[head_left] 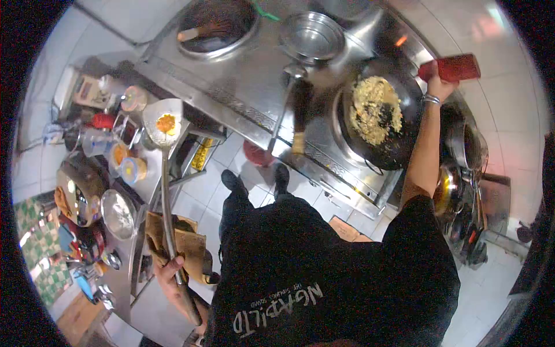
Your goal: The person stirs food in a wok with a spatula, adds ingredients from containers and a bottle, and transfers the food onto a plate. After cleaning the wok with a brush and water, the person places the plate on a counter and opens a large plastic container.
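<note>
My left hand (170, 276) is wrapped around the long metal handle of a wok turner (165, 191). The broad blade at its far end carries an orange-red dab, held out over the left side. On the other side, my right hand (442, 88) grips a red bottle (463, 67), tipped sideways near the far right rim of a dark wok (402, 150). A mass of yellowish fried rice (371, 107) lies in the wok, with a dark bare patch in its middle. The wok sits on the steel stove (243, 87).
A ladle (296, 72) and a dark brush (300, 110) lie across the stove's front edge. Behind are a steel bowl (312, 37) and another pan (217, 32). Containers such as a tub (133, 170) crowd the left counter; pots (462, 144) stand at right.
</note>
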Available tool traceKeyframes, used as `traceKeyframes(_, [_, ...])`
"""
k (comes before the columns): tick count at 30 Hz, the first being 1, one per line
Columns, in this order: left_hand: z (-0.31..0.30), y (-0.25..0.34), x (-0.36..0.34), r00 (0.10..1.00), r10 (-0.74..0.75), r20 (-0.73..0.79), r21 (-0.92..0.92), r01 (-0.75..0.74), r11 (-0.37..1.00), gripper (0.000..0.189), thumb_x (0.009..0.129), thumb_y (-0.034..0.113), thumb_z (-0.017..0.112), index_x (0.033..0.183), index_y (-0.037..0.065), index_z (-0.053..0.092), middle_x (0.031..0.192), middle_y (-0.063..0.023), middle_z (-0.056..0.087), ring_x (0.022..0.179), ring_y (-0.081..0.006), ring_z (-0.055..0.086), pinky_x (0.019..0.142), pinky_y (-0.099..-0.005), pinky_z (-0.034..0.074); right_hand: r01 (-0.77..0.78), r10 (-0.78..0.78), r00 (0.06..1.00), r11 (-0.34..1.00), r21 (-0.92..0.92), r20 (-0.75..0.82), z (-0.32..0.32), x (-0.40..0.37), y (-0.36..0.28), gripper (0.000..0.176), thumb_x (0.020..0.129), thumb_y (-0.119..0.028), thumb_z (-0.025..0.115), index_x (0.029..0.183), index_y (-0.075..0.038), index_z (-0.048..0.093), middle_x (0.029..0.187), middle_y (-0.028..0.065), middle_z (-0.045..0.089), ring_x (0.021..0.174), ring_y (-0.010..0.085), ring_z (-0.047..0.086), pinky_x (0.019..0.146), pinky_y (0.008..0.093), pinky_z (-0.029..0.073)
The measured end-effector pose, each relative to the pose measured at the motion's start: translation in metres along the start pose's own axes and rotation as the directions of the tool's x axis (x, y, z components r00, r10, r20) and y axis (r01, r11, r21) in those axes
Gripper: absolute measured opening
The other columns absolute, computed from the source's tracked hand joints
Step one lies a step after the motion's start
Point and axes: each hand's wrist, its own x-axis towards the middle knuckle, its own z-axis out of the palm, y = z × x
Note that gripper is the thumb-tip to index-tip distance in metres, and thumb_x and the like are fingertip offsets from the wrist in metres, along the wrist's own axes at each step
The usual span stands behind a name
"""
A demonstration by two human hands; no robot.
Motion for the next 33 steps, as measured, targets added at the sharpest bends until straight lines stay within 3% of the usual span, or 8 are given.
traceKeyframes(2, [-0.014, 0.004, 0.003, 0.999, -0.042, 0.019, -0.005, 0.042, 0.999, 0.088, 0.054, 0.012, 0.072, 0.13, -0.002, 0.031, 0.116, -0.0138, 0.049, 0.106, -0.0254, 0.049, 0.091, -0.0344, 0.039, -0.349, 0.349, 0.937, 0.937, 0.02, 0.022, 0.016, -0.014, 0.031, 0.053, 0.072, -0.024, 0.064, 0.114, 0.002, 0.044, 0.112, 0.0171, 0.052, 0.101, 0.0263, 0.051, 0.085, 0.0392, 0.044])
traceKeyframes(5, [-0.032, 0.015, 0.003, 0.995, -0.103, -0.011, -0.037, 0.102, 0.994, 0.086, 0.052, 0.006, 0.072, 0.129, -0.004, 0.033, 0.118, -0.0111, 0.049, 0.11, -0.022, 0.046, 0.094, -0.0309, 0.034, -0.936, 0.822, 0.317, 0.189, 0.298, 0.473, 0.057, -0.037, 0.037, 0.043, 0.088, -0.032, 0.037, 0.118, -0.003, 0.047, 0.121, 0.0172, 0.049, 0.11, 0.0323, 0.047, 0.084, 0.0472, 0.044])
traceKeyframes(11, [-0.111, 0.019, 0.013, 0.978, -0.208, -0.027, -0.181, 0.199, 0.963, 0.069, 0.053, -0.002, 0.072, 0.118, -0.006, 0.046, 0.109, -0.0076, 0.054, 0.098, -0.0137, 0.05, 0.08, -0.0255, 0.041, -0.979, 0.607, 0.12, -0.06, 0.196, 0.785, 0.217, -0.158, -0.229, 0.057, 0.076, -0.029, 0.066, 0.121, -0.002, 0.043, 0.114, 0.0163, 0.051, 0.104, 0.0296, 0.051, 0.085, 0.0405, 0.047])
traceKeyframes(15, [-0.145, 0.006, 0.01, 0.986, -0.146, -0.078, -0.167, 0.132, 0.977, 0.05, 0.057, -0.002, 0.072, 0.104, -0.006, 0.056, 0.095, -0.0038, 0.059, 0.086, -0.0115, 0.053, 0.076, -0.0235, 0.042, -0.623, -0.388, -0.494, -0.467, -0.628, 0.778, 0.315, -0.241, -0.377, 0.061, 0.078, -0.027, 0.064, 0.121, 0.005, 0.035, 0.109, 0.0185, 0.049, 0.096, 0.0277, 0.053, 0.08, 0.0358, 0.048])
traceKeyframes(17, [-0.159, 0.006, 0.008, 0.978, -0.168, -0.121, -0.21, 0.141, 0.968, 0.045, 0.057, -0.002, 0.072, 0.1, -0.006, 0.057, 0.091, -0.0027, 0.06, 0.083, -0.011, 0.054, 0.076, -0.0234, 0.042, -0.408, -0.45, -0.611, -0.526, -0.746, 0.651, 0.353, -0.283, -0.458, 0.062, 0.078, -0.025, 0.063, 0.122, 0.006, 0.033, 0.11, 0.0183, 0.047, 0.093, 0.0276, 0.052, 0.079, 0.0358, 0.048])
traceKeyframes(25, [-0.207, -0.009, -0.004, 0.959, -0.181, -0.218, -0.255, 0.123, 0.959, 0.045, 0.059, -0.003, 0.07, 0.102, -0.005, 0.057, 0.092, -0.0028, 0.06, 0.084, -0.0116, 0.054, 0.078, -0.0244, 0.042, -0.503, -0.313, -0.689, -0.442, -0.743, 0.653, 0.521, -0.463, -0.571, 0.046, 0.078, -0.016, 0.06, 0.114, 0.004, 0.041, 0.109, 0.0213, 0.046, 0.098, 0.0335, 0.048, 0.081, 0.0402, 0.049])
traceKeyframes(27, [-0.209, -0.015, -0.013, 0.945, -0.199, -0.261, -0.299, 0.117, 0.947, 0.046, 0.059, -0.003, 0.069, 0.103, -0.004, 0.056, 0.092, -0.0031, 0.061, 0.085, -0.012, 0.054, 0.079, -0.0249, 0.042, -0.737, -0.177, -0.522, -0.399, -0.546, 0.834, 0.545, -0.484, -0.568, 0.028, 0.084, -0.019, 0.05, 0.107, -0.002, 0.049, 0.105, 0.0192, 0.052, 0.098, 0.0327, 0.051, 0.083, 0.0478, 0.047])
traceKeyframes(33, [-0.22, -0.017, -0.017, 0.919, -0.21, -0.334, -0.37, 0.077, 0.926, 0.048, 0.06, -0.004, 0.068, 0.106, -0.004, 0.055, 0.095, -0.0042, 0.061, 0.088, -0.0128, 0.056, 0.081, -0.026, 0.042, -0.627, -0.101, -0.652, -0.486, -0.61, 0.751, 0.606, -0.514, -0.54, 0.031, 0.083, -0.019, 0.052, 0.108, -0.001, 0.048, 0.102, 0.019, 0.05, 0.093, 0.0332, 0.05, 0.079, 0.0457, 0.049])
